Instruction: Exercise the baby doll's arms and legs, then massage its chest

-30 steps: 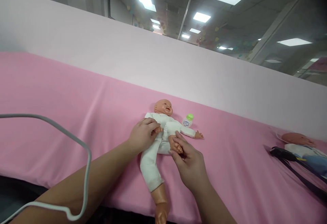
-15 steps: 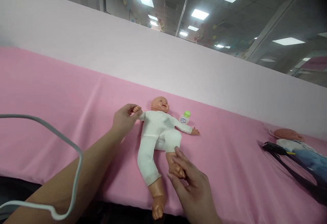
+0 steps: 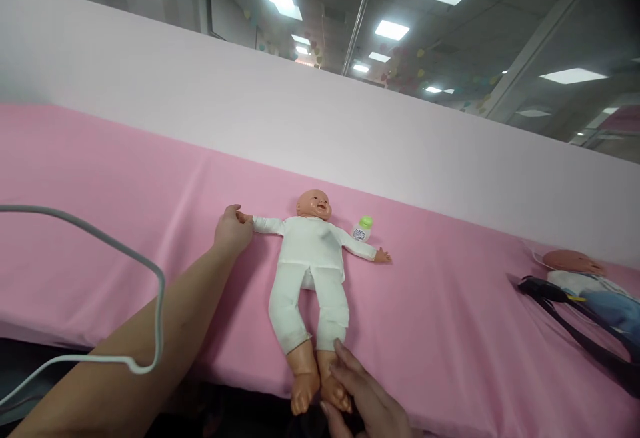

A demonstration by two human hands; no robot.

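Note:
A baby doll (image 3: pixel 313 245) in white cloth lies on its back on a pink sheet, head toward the wall and both feet at the near edge. My left hand (image 3: pixel 233 231) is closed around the doll's hand at the left, its arm stretched out sideways. At the near edge, my right hand (image 3: pixel 367 395) grips the doll's foot on the right between thumb and fingers. Both legs lie extended side by side. The doll's other arm rests on the sheet, close to a small bottle with a green cap (image 3: pixel 363 229).
On the right lies another doll (image 3: pixel 575 263) in white and blue, with a black strap (image 3: pixel 575 325) beside it. A grey-white cable (image 3: pixel 161 311) loops across the left, in front of my forearm. Behind the pink sheet (image 3: pixel 440 331) rises a white wall (image 3: pixel 320 118) with glass above.
My left hand has drawn the doll's arm outward to the left, straightening it. My right hand has moved toward the near edge with the foot, and the bent leg is now extended.

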